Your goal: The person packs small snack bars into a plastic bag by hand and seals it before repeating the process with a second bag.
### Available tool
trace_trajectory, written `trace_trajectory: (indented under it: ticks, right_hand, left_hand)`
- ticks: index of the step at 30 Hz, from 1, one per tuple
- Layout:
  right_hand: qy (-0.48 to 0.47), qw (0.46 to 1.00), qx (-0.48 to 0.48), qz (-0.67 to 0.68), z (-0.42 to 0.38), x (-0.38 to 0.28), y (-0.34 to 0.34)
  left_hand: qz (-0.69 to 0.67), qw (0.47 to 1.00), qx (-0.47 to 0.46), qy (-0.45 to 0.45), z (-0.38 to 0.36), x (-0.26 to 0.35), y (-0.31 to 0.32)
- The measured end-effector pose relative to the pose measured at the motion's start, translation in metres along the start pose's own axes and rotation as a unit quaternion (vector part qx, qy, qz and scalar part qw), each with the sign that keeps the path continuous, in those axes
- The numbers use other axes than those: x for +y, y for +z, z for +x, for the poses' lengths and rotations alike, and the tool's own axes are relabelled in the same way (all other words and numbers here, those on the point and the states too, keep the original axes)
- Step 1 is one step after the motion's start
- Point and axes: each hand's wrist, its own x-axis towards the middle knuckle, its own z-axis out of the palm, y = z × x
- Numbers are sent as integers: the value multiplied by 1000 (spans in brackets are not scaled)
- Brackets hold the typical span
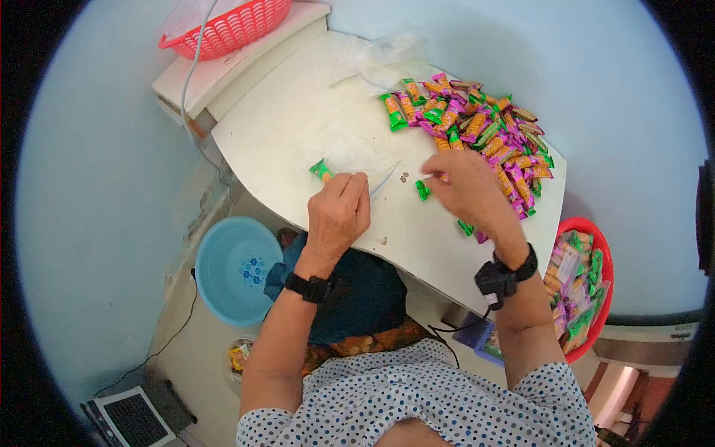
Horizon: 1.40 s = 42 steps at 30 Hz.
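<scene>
Fingers of my left hand pinch a wrapped snack over the table; I cannot confirm closure of my right hand. Probably light, slick, brittle: grip crimped ends gently.

Pile of small pink/green/orange wrapped snack pkts, jumbled on white tabletop, labels prob. too small to read

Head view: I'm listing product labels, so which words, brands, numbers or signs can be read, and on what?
None can be read.
Piled packets: any print too small and blurred.
Packet in the left hand: too small.
Bags in the red basket: too blurred.
Keyboard: key markings too small.
White tag on the right wristband: too small.
</scene>
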Motion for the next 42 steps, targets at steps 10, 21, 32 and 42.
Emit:
trace_trajectory:
  ticks: [10,21,32,42]
  right_hand:
    - [27,978,-63,-195,-4,34,15]
    - [-7,996,-82,36,-4,2,-7]
    - [13,983,-74,167,-1,-20,-20]
    - [94,940,-37,325,9,-15,45]
  left_hand:
    - [-5,999,-30,-36,-2,1,-2]
    - [-22,999,-18,-33,-1,2,-3]
    - [-27,999,-17,-33,-1,2,-3]
    - [-41,998,-25,-37,-3,0,-3]
